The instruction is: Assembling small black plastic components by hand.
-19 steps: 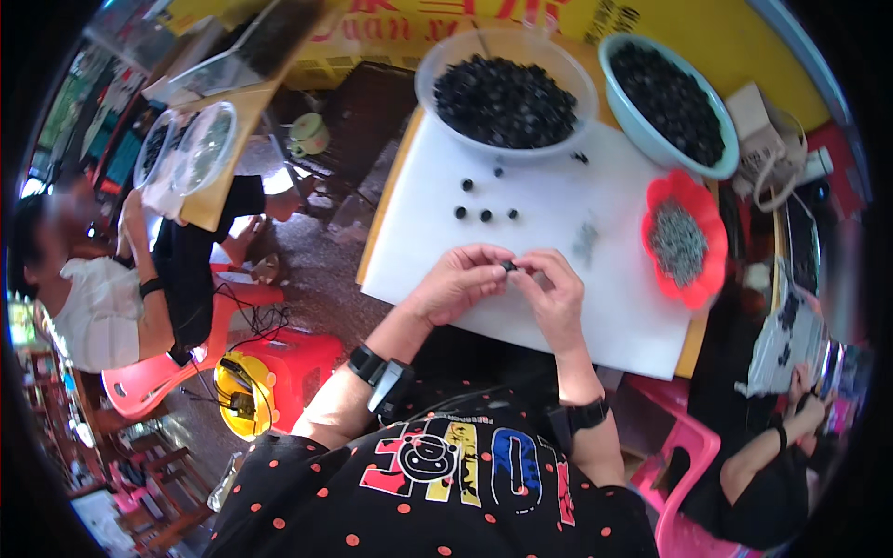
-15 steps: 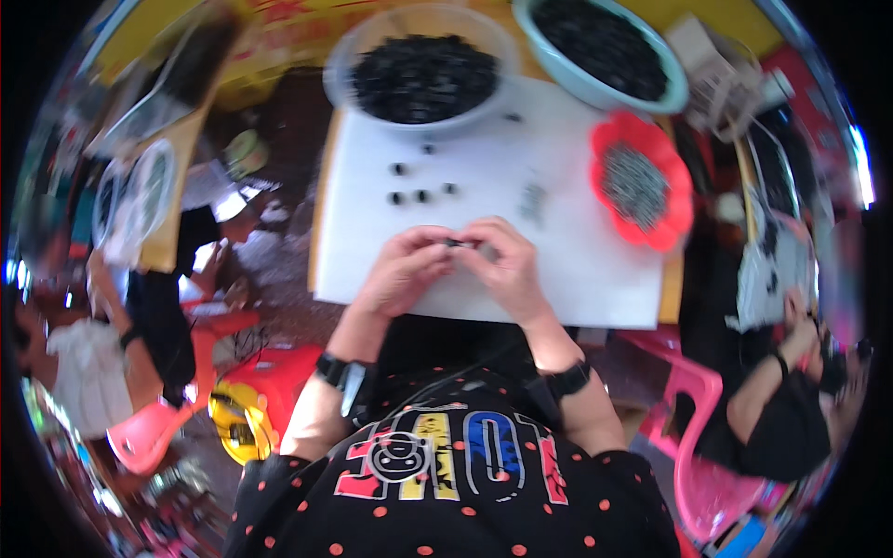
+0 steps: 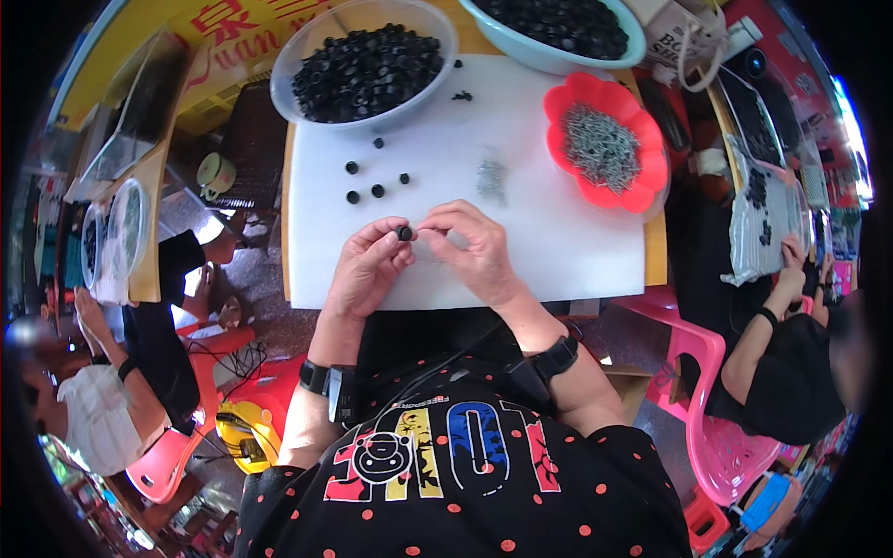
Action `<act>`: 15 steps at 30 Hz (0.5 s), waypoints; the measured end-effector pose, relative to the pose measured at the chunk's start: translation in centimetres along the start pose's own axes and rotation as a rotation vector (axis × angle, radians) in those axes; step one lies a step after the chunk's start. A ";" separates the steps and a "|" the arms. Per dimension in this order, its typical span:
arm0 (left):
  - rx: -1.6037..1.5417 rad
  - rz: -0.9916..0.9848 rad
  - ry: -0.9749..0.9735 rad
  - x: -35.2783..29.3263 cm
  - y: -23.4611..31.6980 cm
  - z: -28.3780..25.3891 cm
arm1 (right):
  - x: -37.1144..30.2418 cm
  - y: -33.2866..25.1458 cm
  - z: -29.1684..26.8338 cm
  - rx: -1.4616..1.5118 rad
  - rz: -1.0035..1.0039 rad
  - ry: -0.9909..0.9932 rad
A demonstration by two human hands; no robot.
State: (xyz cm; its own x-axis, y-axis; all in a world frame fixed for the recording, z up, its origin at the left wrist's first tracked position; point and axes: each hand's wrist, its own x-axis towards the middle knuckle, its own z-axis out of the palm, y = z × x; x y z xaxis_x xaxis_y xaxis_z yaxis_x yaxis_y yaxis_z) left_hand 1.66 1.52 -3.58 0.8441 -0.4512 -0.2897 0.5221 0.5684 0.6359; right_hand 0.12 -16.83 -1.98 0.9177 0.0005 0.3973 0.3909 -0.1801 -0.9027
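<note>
Between the thumb and fingers of my left hand (image 3: 361,265) is a small round black cap (image 3: 404,233), held over the near part of the white table mat (image 3: 558,251). Close to its right side, my right hand (image 3: 476,253) has thumb and forefinger pinched together; whatever they hold is too small to make out. Several loose black caps (image 3: 352,168) stand on the mat beyond my left hand. A loose heap of small silvery screw-like pieces (image 3: 490,177) lies beyond my right hand.
At the far left stands a clear plastic bowl (image 3: 282,88) full of black caps. A light-blue basin (image 3: 521,51) of black parts is behind. On the right sits a red flower-shaped bowl (image 3: 642,191) with metal pieces. Other people work at side tables left and right.
The whole view has shifted and sharpened. My hands, earlier close together around a small dark part, are turned so the black cap shows in my left fingers, with my right fingertips beside it.
</note>
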 end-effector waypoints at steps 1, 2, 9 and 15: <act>-0.017 -0.002 -0.013 0.0 0.0 -0.1 | 0.1 0.1 -0.1 0.017 -0.006 -0.011; -0.035 -0.004 -0.026 0.0 0.0 -0.1 | 0.2 0.1 0.0 0.032 -0.010 -0.022; 0.006 -0.009 0.020 0.3 0.2 0.4 | 0.5 -0.4 0.5 -0.044 0.038 -0.050; 0.001 0.007 -0.012 0.2 0.0 0.3 | 0.1 -0.2 0.6 -0.092 0.032 -0.041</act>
State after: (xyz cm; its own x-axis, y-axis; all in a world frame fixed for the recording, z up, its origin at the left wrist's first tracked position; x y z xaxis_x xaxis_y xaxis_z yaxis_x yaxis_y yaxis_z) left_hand 1.78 1.24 -3.41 0.8462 -0.4552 -0.2768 0.5161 0.5710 0.6385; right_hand 0.19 -16.23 -1.88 0.9325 0.0330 0.3598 0.3549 -0.2702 -0.8950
